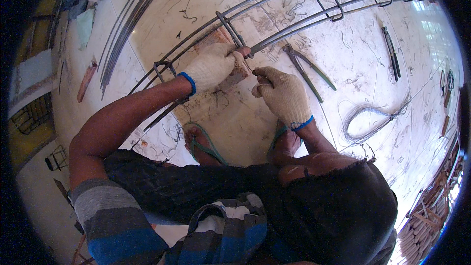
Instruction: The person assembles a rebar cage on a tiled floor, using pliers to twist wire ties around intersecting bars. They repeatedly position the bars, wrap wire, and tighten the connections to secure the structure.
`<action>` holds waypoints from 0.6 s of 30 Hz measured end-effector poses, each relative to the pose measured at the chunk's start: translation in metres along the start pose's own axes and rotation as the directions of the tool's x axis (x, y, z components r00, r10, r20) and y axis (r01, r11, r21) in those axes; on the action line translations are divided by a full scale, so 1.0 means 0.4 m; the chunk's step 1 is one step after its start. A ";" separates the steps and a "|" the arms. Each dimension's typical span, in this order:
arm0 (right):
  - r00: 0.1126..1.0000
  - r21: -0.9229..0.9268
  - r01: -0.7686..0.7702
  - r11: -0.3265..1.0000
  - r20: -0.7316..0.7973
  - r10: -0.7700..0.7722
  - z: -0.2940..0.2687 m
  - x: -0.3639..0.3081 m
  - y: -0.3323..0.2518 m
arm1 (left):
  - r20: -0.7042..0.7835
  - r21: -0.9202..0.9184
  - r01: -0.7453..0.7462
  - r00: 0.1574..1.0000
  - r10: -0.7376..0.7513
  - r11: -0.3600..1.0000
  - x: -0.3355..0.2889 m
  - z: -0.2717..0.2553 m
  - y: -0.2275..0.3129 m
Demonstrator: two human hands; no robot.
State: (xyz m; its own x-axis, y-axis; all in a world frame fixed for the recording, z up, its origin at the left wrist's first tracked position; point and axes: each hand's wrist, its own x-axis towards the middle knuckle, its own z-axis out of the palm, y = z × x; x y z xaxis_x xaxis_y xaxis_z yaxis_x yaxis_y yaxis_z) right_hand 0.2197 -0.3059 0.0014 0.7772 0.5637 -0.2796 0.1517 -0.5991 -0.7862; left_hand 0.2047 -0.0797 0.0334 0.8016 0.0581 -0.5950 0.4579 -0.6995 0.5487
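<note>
A long steel rebar cage (274,38) runs from the lower left up to the upper right, with square stirrups (326,0) around its bars. My left hand (211,66), in a cream knitted glove with a blue cuff, is closed on the cage beside a stirrup, its bare thumb tip on the bar. Just right of it, my right hand (285,93), gloved alike, has its fingers pinched together on a thin tie wire (248,66) at that joint. A reddish block (240,74) lies under the cage, partly hidden by my left hand.
Pincers (290,52) with long handles lie right of my hands, a second long-handled tool (391,54) farther right. A coil of thin wire (392,116) rests on the pale tiled floor. Loose steel rods (128,27) lie at left. My sandalled feet (201,143) are below the cage.
</note>
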 end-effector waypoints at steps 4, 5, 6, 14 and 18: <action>1.000 -0.013 0.015 1.000 -0.014 -0.016 0.006 -0.003 0.017 | 0.060 0.014 0.067 0.996 -0.068 0.998 -0.013 -0.024 0.042; 1.000 -0.020 0.021 1.000 0.002 -0.021 0.000 -0.006 0.013 | 0.051 0.044 0.064 0.997 -0.066 0.997 -0.013 -0.025 0.043; 0.999 -0.028 0.026 0.999 0.018 -0.026 -0.010 -0.010 0.006 | 0.042 0.074 0.060 0.997 -0.063 0.995 -0.013 -0.026 0.043; 0.984 0.013 -0.031 0.999 0.173 0.028 -0.041 -0.031 0.018 | -0.053 -0.026 -0.042 0.998 0.041 0.999 -0.008 -0.001 0.005; 0.975 0.163 -0.042 0.986 0.223 0.005 -0.076 -0.036 0.018 | -0.045 -0.128 -0.049 0.998 0.043 0.991 -0.008 0.003 0.009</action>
State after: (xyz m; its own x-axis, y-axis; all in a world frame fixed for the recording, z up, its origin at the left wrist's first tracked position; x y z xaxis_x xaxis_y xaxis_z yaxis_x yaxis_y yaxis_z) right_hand 0.2283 -0.3358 0.0165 0.6225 0.6732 -0.3991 0.0173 -0.5217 -0.8530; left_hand 0.2032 -0.0835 0.0366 0.8371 0.0599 -0.5437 0.4639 -0.6044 0.6477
